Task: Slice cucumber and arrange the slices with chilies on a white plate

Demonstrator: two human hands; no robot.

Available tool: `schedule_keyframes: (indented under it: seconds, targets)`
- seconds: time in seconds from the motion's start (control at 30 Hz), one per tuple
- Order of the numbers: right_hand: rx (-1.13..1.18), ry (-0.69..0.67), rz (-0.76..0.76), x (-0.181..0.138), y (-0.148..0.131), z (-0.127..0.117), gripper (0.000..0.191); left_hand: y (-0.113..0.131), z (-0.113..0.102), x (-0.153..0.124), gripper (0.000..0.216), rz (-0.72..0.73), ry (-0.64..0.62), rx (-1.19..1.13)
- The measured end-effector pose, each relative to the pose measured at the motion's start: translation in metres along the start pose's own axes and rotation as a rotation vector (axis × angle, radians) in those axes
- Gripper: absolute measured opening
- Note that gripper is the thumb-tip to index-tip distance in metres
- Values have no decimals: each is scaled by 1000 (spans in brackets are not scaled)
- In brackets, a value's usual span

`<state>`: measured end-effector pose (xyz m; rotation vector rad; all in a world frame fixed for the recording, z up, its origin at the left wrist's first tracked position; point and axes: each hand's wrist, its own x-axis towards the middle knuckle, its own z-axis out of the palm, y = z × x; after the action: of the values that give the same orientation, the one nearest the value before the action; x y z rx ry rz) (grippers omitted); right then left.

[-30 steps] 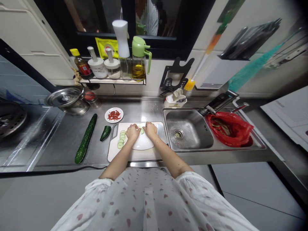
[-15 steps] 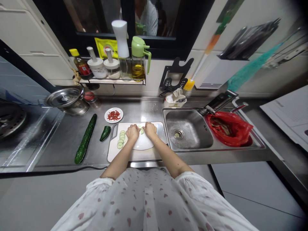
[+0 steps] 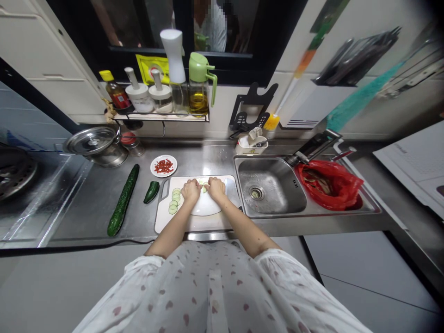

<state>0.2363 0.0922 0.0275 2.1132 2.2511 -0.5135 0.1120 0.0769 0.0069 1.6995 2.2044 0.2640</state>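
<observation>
In the head view, the step seems to be arranging cucumber slices [image 3: 204, 188] on the white plate [image 3: 207, 207] at mid-frame, the next move probably calling for a light touch. The left hand [image 3: 191, 190] and right hand [image 3: 217, 188] curl half-closed there (whether pinching, one cannot tell); the slices look thin, pale green.

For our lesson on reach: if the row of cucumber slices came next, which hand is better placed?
Probably the left hand: it is nearer the row of cucumber slices on the left side of the cutting board. The right hand is farther right.
</observation>
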Motion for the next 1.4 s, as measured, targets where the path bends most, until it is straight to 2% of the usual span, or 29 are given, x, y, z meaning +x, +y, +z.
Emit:
schedule_keyframes:
  seconds: [1.03,1.23,1.4]
  targets:
    - [-10,15,9,0,-2,4,27,1,-1,1,21,-3,-3,-30]
    - [92,97,3,-5,4,2,26,0,-4,0,23,-25,-1,-96]
    - [187,180,4,-11,17,1,24,-4,-10,-5,18,-79,61,-204]
